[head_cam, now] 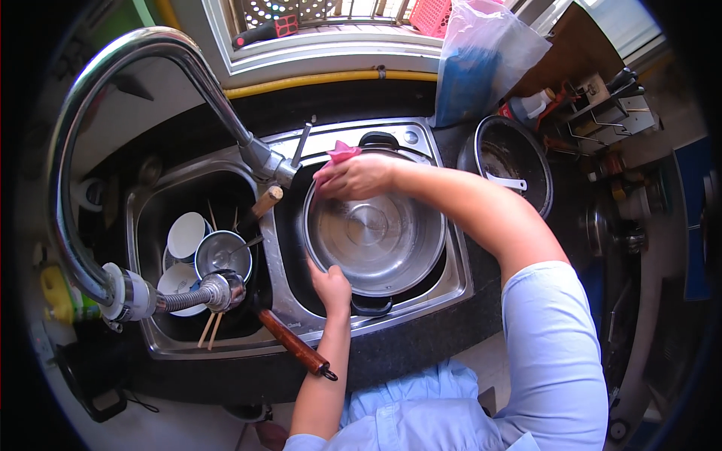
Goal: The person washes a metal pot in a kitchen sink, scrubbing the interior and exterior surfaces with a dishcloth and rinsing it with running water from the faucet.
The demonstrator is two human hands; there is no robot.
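Note:
A large stainless steel pot (389, 253) with black handles sits tilted in the right basin of a steel double sink (459, 276). My right hand (358, 177) presses a pink cloth (342, 153) against the pot's upper left rim. At the lower left rim, my left hand (331, 287) grips the pot's edge, its fingers partly hidden behind the wall. To the left, the other basin holds white bowls (186, 235), a metal bowl (210, 253) with a spoon in it, and wooden chopsticks (210, 331).
A chrome faucet (152, 39) with a flexible nozzle (223, 290) arches over the left basin. A wooden handle (293, 345) juts over the front edge. On the right counter stand a dark pan (516, 158) and a plastic bag (471, 67) with something blue inside. A yellow pipe (333, 79) runs below the window.

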